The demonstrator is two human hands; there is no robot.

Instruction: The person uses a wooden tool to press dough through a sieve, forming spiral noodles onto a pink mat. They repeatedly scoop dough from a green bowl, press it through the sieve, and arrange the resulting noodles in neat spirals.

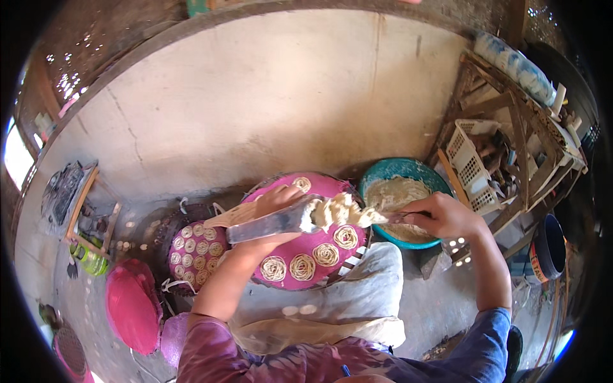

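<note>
Dough [341, 210] heaped above the metal press tube [271, 223] clamped in my left hand [274, 201] could have toppled, my right fingers [418, 214] pinched around a spoon handle.

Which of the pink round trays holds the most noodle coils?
The smaller pink tray left of the left hand: it is packed with small coils, while the tray under the hands holds only a few.

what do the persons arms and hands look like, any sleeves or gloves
Both hands are bare, with no gloves: left hand, right hand. The forearms are uncovered. The left sleeve is short, purple tie-dye; the right sleeve is short and blue. Rings or watches cannot be made out.
</note>
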